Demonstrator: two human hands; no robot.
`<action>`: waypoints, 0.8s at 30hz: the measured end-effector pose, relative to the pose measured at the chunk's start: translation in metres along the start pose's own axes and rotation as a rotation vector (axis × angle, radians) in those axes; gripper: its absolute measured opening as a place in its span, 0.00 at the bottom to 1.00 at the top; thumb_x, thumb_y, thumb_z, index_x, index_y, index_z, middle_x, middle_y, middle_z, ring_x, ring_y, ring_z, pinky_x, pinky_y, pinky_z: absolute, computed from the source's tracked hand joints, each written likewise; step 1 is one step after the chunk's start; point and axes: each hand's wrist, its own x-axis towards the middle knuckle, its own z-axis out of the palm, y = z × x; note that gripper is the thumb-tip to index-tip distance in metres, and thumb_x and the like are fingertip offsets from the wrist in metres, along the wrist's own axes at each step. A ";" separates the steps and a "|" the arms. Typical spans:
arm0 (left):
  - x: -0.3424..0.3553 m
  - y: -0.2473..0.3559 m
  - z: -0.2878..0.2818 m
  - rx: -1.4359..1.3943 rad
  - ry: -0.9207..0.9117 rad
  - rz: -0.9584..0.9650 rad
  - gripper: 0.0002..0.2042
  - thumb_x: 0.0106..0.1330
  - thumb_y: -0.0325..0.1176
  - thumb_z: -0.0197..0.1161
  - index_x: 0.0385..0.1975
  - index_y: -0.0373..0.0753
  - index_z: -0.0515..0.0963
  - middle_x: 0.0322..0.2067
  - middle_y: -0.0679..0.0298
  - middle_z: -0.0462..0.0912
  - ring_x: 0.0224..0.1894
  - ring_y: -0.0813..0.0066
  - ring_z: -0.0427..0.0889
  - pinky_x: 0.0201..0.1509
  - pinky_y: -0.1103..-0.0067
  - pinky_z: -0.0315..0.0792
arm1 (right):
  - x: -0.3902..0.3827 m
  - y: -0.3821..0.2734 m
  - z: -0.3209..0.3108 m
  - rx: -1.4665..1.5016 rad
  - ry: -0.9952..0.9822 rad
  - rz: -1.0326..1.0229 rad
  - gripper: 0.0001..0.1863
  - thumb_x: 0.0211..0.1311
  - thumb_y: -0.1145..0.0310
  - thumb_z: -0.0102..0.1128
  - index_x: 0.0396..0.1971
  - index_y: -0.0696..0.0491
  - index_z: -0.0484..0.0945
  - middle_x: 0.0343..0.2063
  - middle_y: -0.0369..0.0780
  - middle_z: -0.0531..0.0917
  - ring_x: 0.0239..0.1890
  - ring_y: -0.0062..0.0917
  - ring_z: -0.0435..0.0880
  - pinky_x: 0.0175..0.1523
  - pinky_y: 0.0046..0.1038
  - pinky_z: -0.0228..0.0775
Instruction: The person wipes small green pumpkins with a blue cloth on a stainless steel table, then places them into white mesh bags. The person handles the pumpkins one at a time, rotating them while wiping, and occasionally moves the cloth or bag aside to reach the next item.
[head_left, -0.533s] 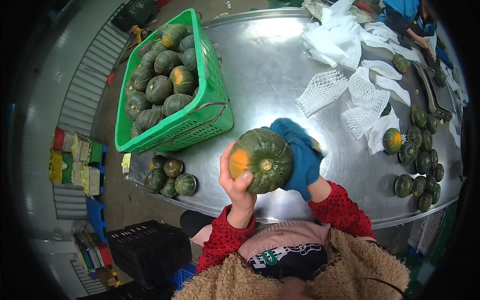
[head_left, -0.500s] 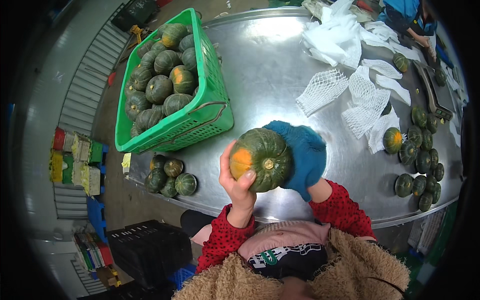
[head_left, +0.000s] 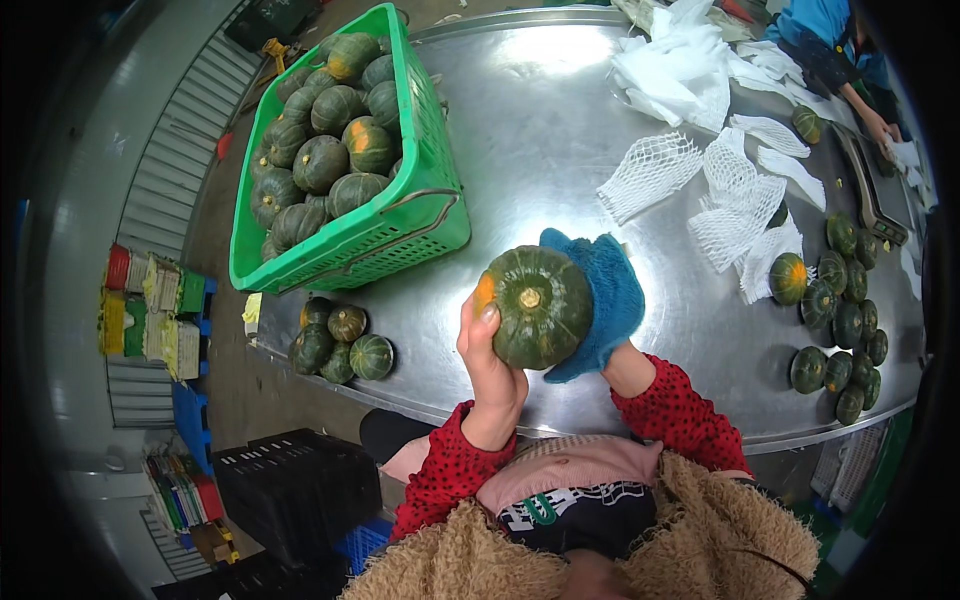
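Observation:
Over the steel table I hold a round dark green pumpkin [head_left: 543, 318] with an orange patch, its stem scar facing up toward me. My left hand [head_left: 490, 360] is closed round its left side, thumb on top near the orange patch. A blue fabric mitt covers my right hand [head_left: 615, 305], which cups the pumpkin's right side; the fingers inside the mitt are hidden. Left of my hands, several small pumpkins [head_left: 346, 324] sit grouped near the table's edge. Beyond them, a green plastic crate [head_left: 432, 170] is heaped with more pumpkins [head_left: 321, 164].
White foam net sleeves [head_left: 650, 175] lie across the steel table [head_left: 520, 110]. Several pumpkins [head_left: 847, 325] stand in a cluster at the right, near a scale [head_left: 868, 190]. At the far right a co-worker's hand [head_left: 875, 125] reaches in. Black crates [head_left: 295, 495] stand at lower left.
The pumpkin has turned, so the orange patch moved to its left edge and the stem scar up. The mitt has shifted slightly along its side. The co-worker's hand moved right.

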 end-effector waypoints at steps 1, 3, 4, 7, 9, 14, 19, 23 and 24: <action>0.002 -0.002 0.000 0.000 0.017 -0.019 0.25 0.63 0.45 0.50 0.54 0.32 0.68 0.50 0.56 0.75 0.52 0.67 0.75 0.59 0.72 0.67 | -0.002 0.001 -0.004 0.020 -0.124 -0.018 0.22 0.72 0.60 0.42 0.57 0.59 0.65 0.54 0.39 0.73 0.57 0.25 0.70 0.65 0.30 0.58; 0.002 -0.002 0.001 -0.024 0.042 -0.039 0.24 0.65 0.45 0.50 0.54 0.33 0.69 0.50 0.57 0.75 0.51 0.69 0.75 0.59 0.72 0.66 | -0.010 0.003 0.014 -0.949 -0.203 -0.424 0.25 0.71 0.58 0.44 0.60 0.60 0.61 0.55 0.41 0.70 0.58 0.28 0.68 0.66 0.29 0.55; 0.003 -0.004 -0.002 -0.046 0.052 -0.044 0.23 0.65 0.43 0.51 0.53 0.32 0.68 0.49 0.58 0.75 0.51 0.69 0.74 0.58 0.73 0.66 | -0.008 0.004 0.011 -0.942 -0.206 -0.409 0.27 0.70 0.56 0.46 0.60 0.60 0.61 0.55 0.42 0.70 0.58 0.29 0.68 0.66 0.29 0.55; 0.003 -0.006 -0.001 -0.092 0.084 -0.065 0.23 0.64 0.42 0.54 0.53 0.32 0.67 0.48 0.57 0.74 0.50 0.70 0.74 0.58 0.73 0.66 | -0.005 -0.001 -0.003 -1.317 -0.246 -0.508 0.40 0.57 0.46 0.59 0.60 0.61 0.61 0.55 0.45 0.69 0.57 0.35 0.68 0.66 0.30 0.53; 0.000 -0.008 -0.001 -0.046 0.126 -0.026 0.24 0.63 0.41 0.56 0.54 0.32 0.65 0.49 0.57 0.73 0.51 0.70 0.73 0.59 0.73 0.66 | -0.007 -0.001 0.006 -1.282 -0.308 -0.514 0.45 0.51 0.44 0.63 0.59 0.62 0.61 0.55 0.45 0.68 0.56 0.36 0.70 0.66 0.32 0.54; -0.003 -0.018 -0.003 0.212 0.195 0.217 0.24 0.63 0.41 0.56 0.55 0.33 0.65 0.50 0.58 0.74 0.51 0.69 0.74 0.59 0.73 0.66 | -0.014 0.014 0.015 -0.688 0.078 -0.022 0.36 0.56 0.74 0.64 0.62 0.56 0.56 0.47 0.36 0.71 0.49 0.19 0.72 0.55 0.21 0.67; 0.000 0.005 -0.001 -0.020 0.125 0.053 0.26 0.62 0.41 0.56 0.56 0.33 0.63 0.51 0.56 0.72 0.53 0.68 0.72 0.60 0.72 0.65 | -0.024 0.007 0.013 -0.948 -0.170 -0.173 0.44 0.52 0.69 0.70 0.65 0.56 0.52 0.53 0.39 0.71 0.54 0.22 0.72 0.58 0.25 0.67; -0.005 0.010 0.001 -0.217 0.028 -0.213 0.23 0.67 0.48 0.46 0.51 0.36 0.70 0.48 0.61 0.77 0.51 0.69 0.76 0.57 0.72 0.68 | -0.025 0.005 -0.012 -0.783 -0.162 -0.208 0.41 0.56 0.59 0.67 0.64 0.57 0.54 0.55 0.40 0.72 0.54 0.26 0.74 0.59 0.29 0.68; -0.008 0.003 -0.005 -0.237 0.005 -0.301 0.23 0.67 0.48 0.46 0.52 0.36 0.70 0.49 0.61 0.77 0.51 0.69 0.75 0.58 0.72 0.67 | -0.023 0.008 -0.005 -0.578 -0.129 -0.162 0.40 0.58 0.57 0.64 0.64 0.57 0.55 0.54 0.39 0.73 0.53 0.27 0.75 0.58 0.29 0.68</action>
